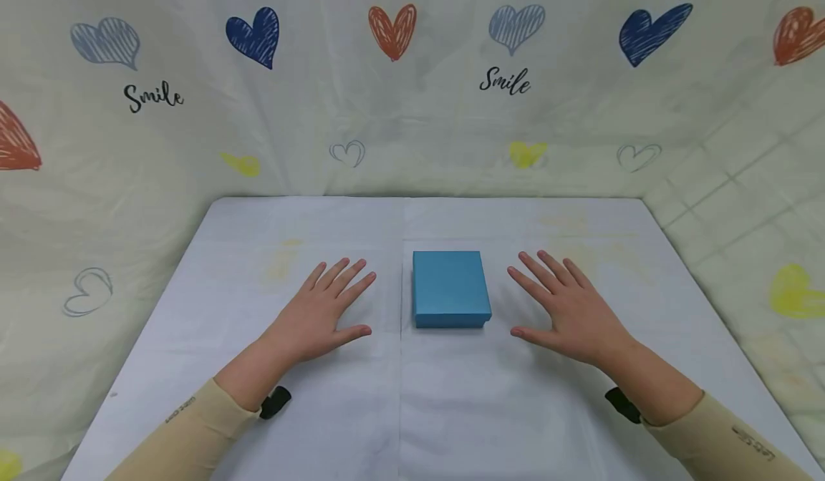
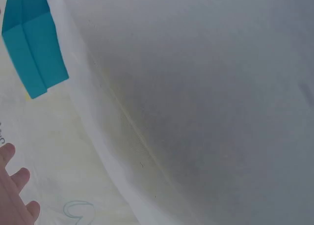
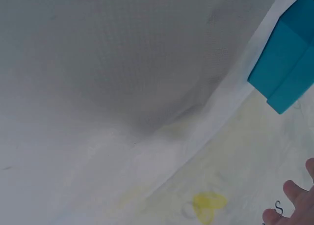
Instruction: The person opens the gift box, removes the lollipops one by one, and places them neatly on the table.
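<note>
A blue lidded box (image 1: 450, 284) sits on the white-covered table, a little right of its middle, with its lid on. To the left of it, my left hand (image 1: 314, 316) is held palm down with fingers spread, apart from the box. On the other side, my right hand (image 1: 573, 316) is spread the same way and does not touch it either. Both hands hold nothing. The left wrist view has the box (image 2: 34, 43) at its upper left, and the right wrist view has it (image 3: 289, 53) at its upper right; only some fingertips show in each.
The table (image 1: 451, 409) wears a white cloth with a crease down its middle. Behind and beside it hangs a pale curtain (image 1: 438, 109) printed with hearts and "Smile". A dark wrist device (image 1: 276, 402) shows under the left sleeve, another (image 1: 622, 404) under the right.
</note>
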A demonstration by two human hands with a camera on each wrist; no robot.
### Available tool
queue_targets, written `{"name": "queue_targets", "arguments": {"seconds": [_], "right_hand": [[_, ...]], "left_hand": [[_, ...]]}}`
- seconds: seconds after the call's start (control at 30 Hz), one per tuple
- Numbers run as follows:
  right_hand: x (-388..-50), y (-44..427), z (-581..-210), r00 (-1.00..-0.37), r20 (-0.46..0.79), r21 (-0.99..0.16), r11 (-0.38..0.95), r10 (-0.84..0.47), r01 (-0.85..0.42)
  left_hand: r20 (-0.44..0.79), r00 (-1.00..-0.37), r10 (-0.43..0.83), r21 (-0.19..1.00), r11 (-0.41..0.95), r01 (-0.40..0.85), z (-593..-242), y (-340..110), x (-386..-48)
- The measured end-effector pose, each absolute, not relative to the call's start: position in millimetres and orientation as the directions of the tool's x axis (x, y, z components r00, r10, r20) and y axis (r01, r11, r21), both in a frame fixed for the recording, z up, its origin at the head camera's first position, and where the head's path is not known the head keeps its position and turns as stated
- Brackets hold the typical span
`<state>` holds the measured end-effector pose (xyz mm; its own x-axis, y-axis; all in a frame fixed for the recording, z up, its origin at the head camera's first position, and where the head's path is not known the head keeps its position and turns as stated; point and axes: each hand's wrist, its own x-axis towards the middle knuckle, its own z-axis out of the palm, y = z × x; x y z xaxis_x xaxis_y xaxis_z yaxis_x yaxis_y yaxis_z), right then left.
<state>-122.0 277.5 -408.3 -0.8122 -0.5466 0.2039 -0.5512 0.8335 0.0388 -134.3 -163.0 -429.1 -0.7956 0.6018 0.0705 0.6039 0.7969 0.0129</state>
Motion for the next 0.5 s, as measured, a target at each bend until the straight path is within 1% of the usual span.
{"name": "queue_targets", "arguments": {"seconds": [0.2,0.5], "right_hand": [[-121.6,277.4,-409.9,-0.825,0.195,0.017,0.843,-0.531,-0.538],[-123.9,275.0,-414.9,-0.861,0.147,-0.120,0.855,-0.487,-0.504]], "left_hand": [[0.071,-0.797,0.600,0.031,0.797,0.603,-430.1,-161.3,-135.1],[0.063,-0.807,0.587,0.103,0.800,0.590,-431.3,-159.5,-138.8]]}}
